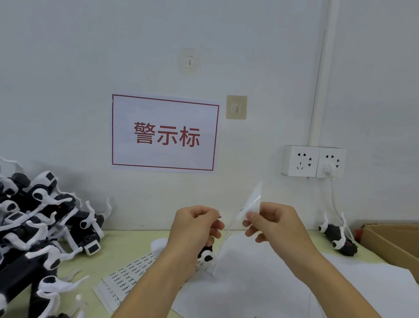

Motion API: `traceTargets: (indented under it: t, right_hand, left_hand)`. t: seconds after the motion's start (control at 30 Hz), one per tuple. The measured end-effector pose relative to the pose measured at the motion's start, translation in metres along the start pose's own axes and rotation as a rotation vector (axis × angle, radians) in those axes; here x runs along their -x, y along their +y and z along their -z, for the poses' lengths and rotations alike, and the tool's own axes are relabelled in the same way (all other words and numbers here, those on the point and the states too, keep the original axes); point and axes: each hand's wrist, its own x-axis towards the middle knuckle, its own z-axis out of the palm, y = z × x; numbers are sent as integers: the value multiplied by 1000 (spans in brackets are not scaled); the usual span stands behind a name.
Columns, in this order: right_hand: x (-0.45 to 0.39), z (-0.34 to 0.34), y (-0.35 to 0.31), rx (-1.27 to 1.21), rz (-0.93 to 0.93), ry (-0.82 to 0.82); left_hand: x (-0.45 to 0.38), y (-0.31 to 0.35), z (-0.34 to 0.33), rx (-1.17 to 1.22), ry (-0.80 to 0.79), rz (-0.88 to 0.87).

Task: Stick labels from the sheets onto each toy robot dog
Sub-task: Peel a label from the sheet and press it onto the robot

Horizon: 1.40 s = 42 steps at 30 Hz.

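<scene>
Both hands are meeting at frame centre: the right hand is pinching a curled label sheet upright, likely to free an edge, while the left hand is pinching at something small, probably a peeled label. Beneath them one toy robot dog is waiting on the table. More sheets are lying below, and a pile of dogs is filling the lower left.

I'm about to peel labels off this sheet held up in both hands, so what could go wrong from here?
The thin white label sheet is held in the air by the right hand and bends, so a label pinched by the left hand might crease or tear. One black-and-white toy robot dog lies hidden beneath the hands and could be knocked.
</scene>
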Motion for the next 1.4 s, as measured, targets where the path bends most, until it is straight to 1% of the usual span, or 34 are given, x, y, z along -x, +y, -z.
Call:
traceTargets:
  t: [0.1,0.17,0.27,0.33,0.43,0.5,0.57,0.6,0.63,0.7,0.73,0.8,0.9,1.0,1.1,1.2,1.4]
  right_hand:
    - [-6,14,8,-156,-117,34]
    - [-10,28,18,-202,-220,72]
    - [-14,52,33,-184,-378,114]
    - [-15,70,42,-129,-472,157]
    - [-16,94,54,95,-554,239]
    - [-16,106,59,353,-564,284]
    - [-14,112,57,610,-553,283]
    - [-15,112,54,650,-534,267]
    - [-15,110,49,582,-512,233]
    - [-16,99,30,242,-507,147]
    - [-13,88,17,93,-496,71]
    - [-7,65,-7,-65,-422,-82]
    - [5,27,-34,-129,-286,-239]
    - [16,-1,-44,-188,-207,-342]
    - [21,-16,-42,-236,-171,-372]
    - [21,-22,-36,-244,-150,-361]
    - [20,-23,-35,-294,-101,-399]
  left_hand:
    - [-2,0,3,54,50,-4]
    - [-4,0,4,64,68,-8]
    - [-4,0,5,66,75,-13]
    - [-4,0,5,61,75,-17]
    - [-4,0,5,42,83,-33]
    - [-3,-1,5,26,91,-50]
    - [-3,-1,4,0,106,-75]
    - [-2,-1,3,-12,116,-87]
    - [-2,-2,3,-29,128,-97]
    - [-2,-2,2,-82,155,-120]
    - [-1,-3,1,-109,170,-135]
    - [0,-3,0,-156,204,-182]
    - [4,-3,-2,-242,277,-282]
    - [7,-2,-4,-304,330,-383]
    - [10,-1,-7,-340,334,-436]
    - [10,-3,-9,-355,327,-445]
    - [11,-4,-10,-326,261,-473]
